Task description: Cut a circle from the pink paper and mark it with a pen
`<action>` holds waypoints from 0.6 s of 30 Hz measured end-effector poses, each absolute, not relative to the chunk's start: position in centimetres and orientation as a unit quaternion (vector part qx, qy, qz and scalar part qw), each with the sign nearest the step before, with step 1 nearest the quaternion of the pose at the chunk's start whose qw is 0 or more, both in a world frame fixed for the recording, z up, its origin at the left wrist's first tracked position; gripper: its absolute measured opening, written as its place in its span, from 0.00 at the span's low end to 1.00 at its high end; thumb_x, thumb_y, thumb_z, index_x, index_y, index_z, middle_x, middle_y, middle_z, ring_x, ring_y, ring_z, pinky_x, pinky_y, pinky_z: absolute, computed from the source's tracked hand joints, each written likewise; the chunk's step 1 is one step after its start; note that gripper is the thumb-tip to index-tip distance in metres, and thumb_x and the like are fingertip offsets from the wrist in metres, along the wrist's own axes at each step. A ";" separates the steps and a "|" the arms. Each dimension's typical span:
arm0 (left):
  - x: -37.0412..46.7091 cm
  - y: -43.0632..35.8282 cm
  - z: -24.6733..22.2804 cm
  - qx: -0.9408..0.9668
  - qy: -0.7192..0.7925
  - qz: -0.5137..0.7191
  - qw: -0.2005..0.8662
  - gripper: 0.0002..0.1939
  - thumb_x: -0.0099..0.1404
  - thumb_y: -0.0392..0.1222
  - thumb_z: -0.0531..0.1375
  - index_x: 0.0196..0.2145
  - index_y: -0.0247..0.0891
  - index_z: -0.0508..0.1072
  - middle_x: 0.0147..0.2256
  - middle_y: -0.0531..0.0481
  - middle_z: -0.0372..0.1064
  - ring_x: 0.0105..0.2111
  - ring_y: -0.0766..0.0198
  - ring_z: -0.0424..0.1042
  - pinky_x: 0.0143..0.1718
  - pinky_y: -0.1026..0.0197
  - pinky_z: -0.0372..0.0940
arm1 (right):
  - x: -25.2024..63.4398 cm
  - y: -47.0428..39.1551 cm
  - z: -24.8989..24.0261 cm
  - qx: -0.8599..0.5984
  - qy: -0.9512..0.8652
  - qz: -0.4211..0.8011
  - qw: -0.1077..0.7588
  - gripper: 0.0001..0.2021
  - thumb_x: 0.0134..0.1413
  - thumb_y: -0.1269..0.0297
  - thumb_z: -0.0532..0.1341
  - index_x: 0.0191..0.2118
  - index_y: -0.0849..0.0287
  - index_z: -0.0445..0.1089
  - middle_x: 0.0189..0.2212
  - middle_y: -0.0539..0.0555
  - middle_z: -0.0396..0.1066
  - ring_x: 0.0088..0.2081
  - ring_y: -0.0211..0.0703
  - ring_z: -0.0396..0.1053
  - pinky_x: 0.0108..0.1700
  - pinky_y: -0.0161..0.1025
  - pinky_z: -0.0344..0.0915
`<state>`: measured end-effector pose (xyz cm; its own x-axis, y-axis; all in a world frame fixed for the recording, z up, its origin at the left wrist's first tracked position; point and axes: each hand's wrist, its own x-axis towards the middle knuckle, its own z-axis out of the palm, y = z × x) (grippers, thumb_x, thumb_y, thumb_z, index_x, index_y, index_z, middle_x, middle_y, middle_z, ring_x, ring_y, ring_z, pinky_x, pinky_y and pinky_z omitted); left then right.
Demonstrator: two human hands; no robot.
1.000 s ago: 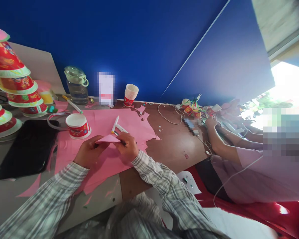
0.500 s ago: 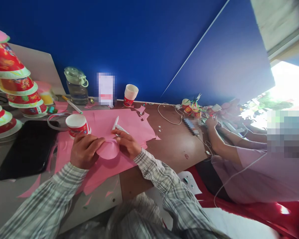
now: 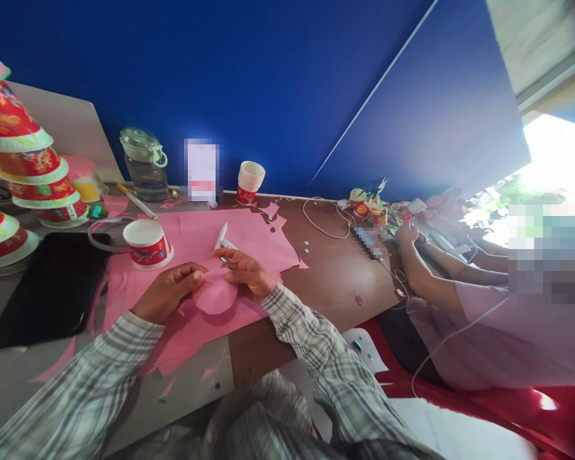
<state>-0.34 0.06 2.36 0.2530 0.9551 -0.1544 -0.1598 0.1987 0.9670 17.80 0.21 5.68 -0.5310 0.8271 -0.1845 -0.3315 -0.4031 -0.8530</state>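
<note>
Two bare hands are seen in the head view, raised over pink sheets (image 3: 263, 241). A rounded pink paper piece (image 3: 215, 297) is held up between them, curved edge toward the wearer. Its upper left edge is pinched by the fingers of the left hand (image 3: 172, 291). At its right side the thumb of the right hand (image 3: 249, 275) is rested, forefinger extended above; whether it is gripped there cannot be told. Support from both sides is probably given so the thin paper is kept from flopping.

A paper cup (image 3: 147, 246) is stood upright on the sheets, near the left hand, likely for easy reach. White markers (image 3: 221, 236) are laid just beyond the right fingers, presumably within reach too. Nested cups (image 3: 250, 182) are set at the back of the counter (image 3: 328, 275), apparently out of the way.
</note>
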 end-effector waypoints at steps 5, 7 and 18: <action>-0.1 0.0 2.6 0.419 0.442 0.449 0.654 0.15 0.36 0.47 0.65 0.16 0.36 0.63 0.13 0.59 0.55 0.13 0.75 0.52 0.13 0.68 0.48 | 17.5 0.1 5.2 -0.332 -0.428 0.752 0.375 0.26 0.40 0.62 0.64 0.48 0.60 0.61 0.21 0.45 0.56 0.21 0.27 0.52 0.22 0.26 0.51; -0.2 0.1 2.5 0.411 0.449 0.454 0.651 0.15 0.37 0.47 0.64 0.17 0.36 0.64 0.13 0.59 0.54 0.14 0.75 0.53 0.14 0.68 0.48 | 17.4 0.0 5.0 -0.348 -0.426 0.745 0.378 0.27 0.40 0.58 0.64 0.49 0.60 0.60 0.21 0.45 0.56 0.20 0.27 0.52 0.20 0.26 0.50; -0.7 0.4 2.2 0.439 0.460 0.455 0.623 0.14 0.41 0.49 0.62 0.19 0.35 0.66 0.13 0.59 0.52 0.14 0.76 0.49 0.15 0.67 0.44 | 17.2 0.5 4.3 -0.379 -0.426 0.724 0.389 0.31 0.31 0.63 0.69 0.47 0.60 0.62 0.26 0.47 0.67 0.23 0.28 0.61 0.21 0.24 0.56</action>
<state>-0.71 0.42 2.24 0.1627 0.9713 -0.1736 -0.1634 0.2001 0.9661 17.25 0.51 4.32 -0.4102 0.8856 -0.2179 -0.2392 -0.3350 -0.9113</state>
